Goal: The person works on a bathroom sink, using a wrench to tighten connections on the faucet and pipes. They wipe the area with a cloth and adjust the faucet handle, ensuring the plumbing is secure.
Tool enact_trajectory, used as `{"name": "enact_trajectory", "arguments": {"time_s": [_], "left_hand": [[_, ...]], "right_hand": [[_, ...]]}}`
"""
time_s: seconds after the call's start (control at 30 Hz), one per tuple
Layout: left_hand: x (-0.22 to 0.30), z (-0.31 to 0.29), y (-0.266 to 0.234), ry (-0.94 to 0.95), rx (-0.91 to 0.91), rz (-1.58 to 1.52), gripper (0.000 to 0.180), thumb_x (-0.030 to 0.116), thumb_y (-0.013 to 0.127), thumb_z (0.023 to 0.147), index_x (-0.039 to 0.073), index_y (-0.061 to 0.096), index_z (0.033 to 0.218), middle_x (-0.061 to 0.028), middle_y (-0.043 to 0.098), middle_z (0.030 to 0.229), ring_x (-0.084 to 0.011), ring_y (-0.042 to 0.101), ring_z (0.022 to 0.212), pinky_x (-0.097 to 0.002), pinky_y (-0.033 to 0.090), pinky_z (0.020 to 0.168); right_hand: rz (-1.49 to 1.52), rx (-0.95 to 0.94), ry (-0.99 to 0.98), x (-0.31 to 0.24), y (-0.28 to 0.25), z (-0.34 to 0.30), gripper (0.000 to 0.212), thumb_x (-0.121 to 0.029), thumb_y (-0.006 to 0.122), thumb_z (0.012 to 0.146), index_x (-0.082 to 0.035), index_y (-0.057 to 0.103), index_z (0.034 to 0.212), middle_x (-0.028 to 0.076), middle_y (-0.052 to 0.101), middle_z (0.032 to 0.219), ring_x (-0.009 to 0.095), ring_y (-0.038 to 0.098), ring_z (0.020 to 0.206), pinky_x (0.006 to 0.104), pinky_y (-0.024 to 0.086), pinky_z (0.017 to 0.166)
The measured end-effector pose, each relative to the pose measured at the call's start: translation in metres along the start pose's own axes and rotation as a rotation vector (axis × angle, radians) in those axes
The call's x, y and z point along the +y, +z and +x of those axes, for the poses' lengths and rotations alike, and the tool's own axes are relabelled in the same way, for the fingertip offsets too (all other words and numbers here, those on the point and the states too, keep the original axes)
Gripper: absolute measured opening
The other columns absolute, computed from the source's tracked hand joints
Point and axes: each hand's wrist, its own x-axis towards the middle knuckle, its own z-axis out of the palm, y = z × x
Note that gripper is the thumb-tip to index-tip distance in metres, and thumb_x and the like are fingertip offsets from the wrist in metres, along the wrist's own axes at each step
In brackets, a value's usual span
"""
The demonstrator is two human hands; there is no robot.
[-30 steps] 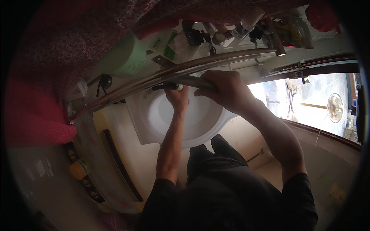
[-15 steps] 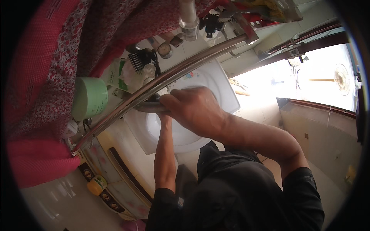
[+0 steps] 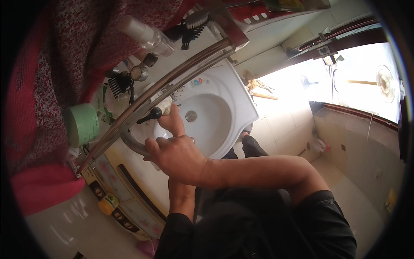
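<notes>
Over the sink [image 3: 211, 108], my right hand [image 3: 172, 155] is gripping a curved grey bar [image 3: 132, 144], ideally steadily, though I cannot tell whether my left hand [image 3: 174, 123] is gripping.

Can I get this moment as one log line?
right hand: grips grey curved bar | left hand: at black-ended fitting, grip unclear | nearby: white washbasin, pale green tub

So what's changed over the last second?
Right hand swung left and nearer with the grey bar, now crossing the left forearm; the camera turned, and the drain now shows. Same: right grip on the bar, left hand by the basin.
</notes>
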Motion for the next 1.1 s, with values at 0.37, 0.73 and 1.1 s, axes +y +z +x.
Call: {"name": "enact_trajectory", "arguments": {"time_s": [0.37, 0.73, 1.1], "left_hand": [[0.018, -0.005, -0.010, 0.069, -0.082, 0.149, 0.052, 0.013, 0.079, 0.085, -0.002, 0.059, 0.130, -0.0146, 0.066, 0.126, -0.0231, 0.067, 0.111, -0.0361, 0.054, 0.095], [-0.007, 0.014, -0.015, 0.097, -0.279, -0.133, 0.066, 0.015, 0.070, 0.090, 0.004, 0.040, 0.148, -0.0132, 0.057, 0.139, -0.0234, 0.061, 0.122, -0.0331, 0.049, 0.105], [-0.034, 0.035, -0.023, 0.203, -0.388, -0.047, 0.084, 0.004, 0.080, 0.076, 0.000, 0.033, 0.146, -0.0147, 0.054, 0.136, -0.0247, 0.059, 0.120, -0.0375, 0.050, 0.102]], "right_hand": [[0.190, -0.054, -0.012, 0.006, 0.012, -0.021, 0.021, -0.002, 0.064, 0.079, -0.001, 0.053, 0.096, 0.009, 0.060, 0.075, 0.030, 0.069, 0.070, 0.0391, 0.057, 0.069], [-0.357, 0.190, -0.260, 0.045, -0.047, 0.025, 0.039, -0.019, 0.069, 0.086, -0.016, 0.060, 0.124, 0.002, 0.056, 0.092, 0.019, 0.061, 0.093, 0.0357, 0.048, 0.085], [-0.010, 0.239, -0.081, 0.058, -0.055, 0.009, 0.030, -0.013, 0.073, 0.089, -0.007, 0.062, 0.116, 0.013, 0.064, 0.099, 0.034, 0.066, 0.088, 0.0437, 0.052, 0.076]]}}
